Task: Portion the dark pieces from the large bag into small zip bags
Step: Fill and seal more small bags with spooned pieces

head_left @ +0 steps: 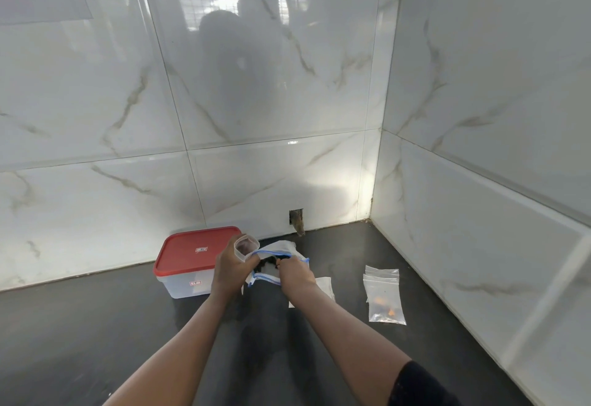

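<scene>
Left hand [230, 269] grips small zip bag [245, 245] — right hand [295, 273] pinches dark pieces [267, 264] beside it.

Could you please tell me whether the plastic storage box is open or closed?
Closed: its red lid sits flat over the translucent rectangular plastic box.

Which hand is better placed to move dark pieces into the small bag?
Right. The right hand reaches into the large blue-zipped clear bag, at the dark pieces; the left hand holds the small clear zip bag open.

Head camera, wide, looks forward-down, near counter [96, 335] corner
</scene>
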Tool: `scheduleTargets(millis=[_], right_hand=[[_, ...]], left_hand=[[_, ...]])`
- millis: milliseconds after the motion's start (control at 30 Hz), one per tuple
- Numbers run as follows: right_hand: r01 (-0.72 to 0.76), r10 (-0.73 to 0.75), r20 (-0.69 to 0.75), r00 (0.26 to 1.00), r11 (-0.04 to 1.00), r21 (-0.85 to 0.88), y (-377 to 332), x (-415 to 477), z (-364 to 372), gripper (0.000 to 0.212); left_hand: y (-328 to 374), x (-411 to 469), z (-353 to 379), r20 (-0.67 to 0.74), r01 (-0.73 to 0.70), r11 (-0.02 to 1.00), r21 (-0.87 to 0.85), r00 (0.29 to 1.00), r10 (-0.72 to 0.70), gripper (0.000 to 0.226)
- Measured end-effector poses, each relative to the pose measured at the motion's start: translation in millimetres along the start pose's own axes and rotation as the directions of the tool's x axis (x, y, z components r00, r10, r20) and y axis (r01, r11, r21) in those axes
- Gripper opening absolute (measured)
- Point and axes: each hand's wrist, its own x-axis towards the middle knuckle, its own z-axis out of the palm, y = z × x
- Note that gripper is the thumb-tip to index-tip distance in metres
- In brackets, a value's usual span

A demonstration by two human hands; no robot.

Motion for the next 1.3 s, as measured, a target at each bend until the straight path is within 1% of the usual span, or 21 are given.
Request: scheduleTargets(millis=[100, 200, 267, 367, 533, 733, 933, 1067, 1167, 1300], right_hand=[[-0.032, 0.033, -0.017, 0.999, 0.999, 0.030, -1.3, 1.8, 5.7, 0.033], [-0.027, 0.028, -0.030, 0.999, 0.999, 0.032, -4.4, 3.1, 7.0, 0.032], [-0.015, 0.016, -0.031, 0.999, 0.999, 0.032, -7.5, 5.5, 5.9, 0.032], [-0.023, 0.024, -0.010, 1.000, 0.999, 0.032, -7.9, 10.3, 3.0, 0.030], [-0.100, 0.101, -0.017, 0.995, 0.994, 0.044, 1.9, 20.4, 1.2, 0.031], [-0.126, 0.126, 0.001, 0.992, 0.992, 0.024, 7.3, 26.5, 7.3, 0.031], [-0.087, 0.086, 0.042, 0.995, 0.996, 0.029, 1.4, 30.5, 5.7, 0.033], [-0.053, 0.053, 0.030, 0.998, 0.998, 0.022, 0.5, 34.9, 6.2, 0.031], [-0.036, 0.037, 0.036, 0.999, 0.999, -0.017, 1.5, 36.9, 6.5, 0.030], [0.007, -0.002, 0.080, 0.997, 0.998, -0.063, -1.6, 37.1, 5.3, 0.032]], left_hand=[[-1.0, -0.2, 0.6, 0.032, -0.028, 1.000, -0.007, 0.999, 0.029, 0.030], [5.2, 2.1, 1.7, 0.067, -0.049, 0.997, -0.053, 0.996, 0.053, 0.041], [6.9, 4.1, 3.1, 0.063, -0.049, 0.997, -0.060, 0.997, 0.052, 0.045], [7.4, 7.9, 8.7, 0.076, -0.054, 0.997, -0.055, 0.995, 0.058, 0.039], [7.8, 14.1, 16.4, 0.134, -0.092, 0.996, -0.008, 0.987, 0.092, 0.034], [6.1, 18.6, 19.2, 0.135, -0.081, 0.997, -0.001, 0.988, 0.081, 0.038], [3.1, 19.0, 18.3, 0.117, -0.088, 0.996, 0.001, 0.989, 0.087, 0.035], [3.8, 18.1, 17.1, 0.111, -0.079, 0.997, -0.004, 0.991, 0.079, 0.041], [3.3, 18.0, 15.4, 0.122, -0.071, 0.997, -0.007, 0.990, 0.072, 0.035], [-0.5, 18.1, 15.2, 0.120, -0.069, 0.998, 0.005, 0.991, 0.068, 0.037]])
